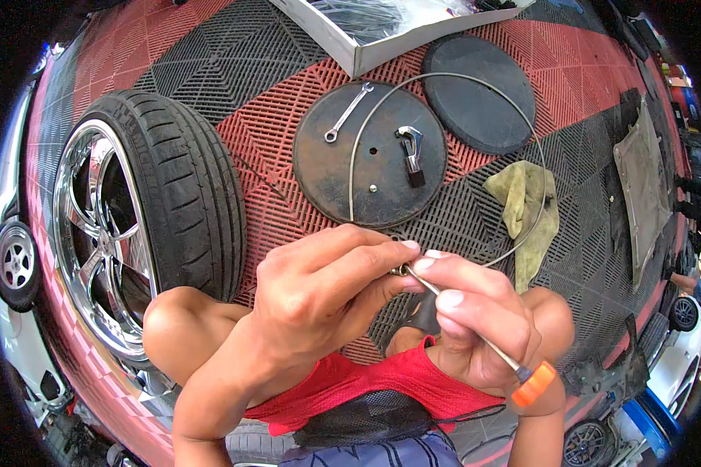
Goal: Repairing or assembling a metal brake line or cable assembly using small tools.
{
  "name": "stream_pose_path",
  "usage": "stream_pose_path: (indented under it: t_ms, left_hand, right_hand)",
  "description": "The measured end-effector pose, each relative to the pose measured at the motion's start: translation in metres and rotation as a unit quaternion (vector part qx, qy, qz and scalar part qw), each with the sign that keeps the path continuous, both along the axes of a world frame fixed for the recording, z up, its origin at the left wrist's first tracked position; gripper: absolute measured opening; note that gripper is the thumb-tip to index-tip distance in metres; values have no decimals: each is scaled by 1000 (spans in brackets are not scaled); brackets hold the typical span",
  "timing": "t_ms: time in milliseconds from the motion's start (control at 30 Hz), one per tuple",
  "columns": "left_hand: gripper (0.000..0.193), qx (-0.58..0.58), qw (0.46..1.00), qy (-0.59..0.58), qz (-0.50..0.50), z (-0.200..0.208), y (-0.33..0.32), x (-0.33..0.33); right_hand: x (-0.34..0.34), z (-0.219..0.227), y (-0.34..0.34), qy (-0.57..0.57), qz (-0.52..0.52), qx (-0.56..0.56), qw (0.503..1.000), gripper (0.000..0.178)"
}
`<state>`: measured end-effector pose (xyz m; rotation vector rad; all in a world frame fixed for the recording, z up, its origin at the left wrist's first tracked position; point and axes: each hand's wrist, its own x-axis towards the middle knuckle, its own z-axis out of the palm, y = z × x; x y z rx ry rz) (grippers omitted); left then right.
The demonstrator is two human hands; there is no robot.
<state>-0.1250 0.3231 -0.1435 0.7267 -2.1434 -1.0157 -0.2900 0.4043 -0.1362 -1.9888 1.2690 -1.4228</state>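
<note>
A chrome-rimmed tire (144, 210) stands at left. The left hand (319, 292) pinches a small metal fitting (401, 270) on a thin looped tube (459, 156). The right hand (479, 319) curls around an orange-capped tool (483, 342) touching it. Open tiled floor (257, 156) lies beyond.

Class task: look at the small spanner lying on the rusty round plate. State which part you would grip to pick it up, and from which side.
Grip the spanner at mid-shaft, from above, pinching across its width. It lies flat and diagonal on the round plate, so only its narrow sides offer purchase; the shaft is slim and straight, while the ring end and open end are wider. The wire loop passes near its upper end.
</note>
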Motion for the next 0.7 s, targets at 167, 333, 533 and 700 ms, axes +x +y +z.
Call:
stream_pose_path:
  t_ms: [167, 333, 533, 700]
  left_hand:
    - [29, -4, 1000, 6, 14, -3, 5, -1]
    - [28, -5, 1000, 20, 16, -5, 4, 1]
    - [25, 54, 997, 59, -14, 6, -6, -3]
    - [27, 48, 997, 57, -13, 2, -6, -3]
  right_hand:
    - [0, 1, 4, 32, -2, 7, 999, 35]
    - [-2, -3, 2, -5, 17, 9, 1000, 34]
    - [-5, 8, 5, -66, 11, 57, 996, 22]
    - [-3, 13, 1, -33, -20, 74, 996, 15]
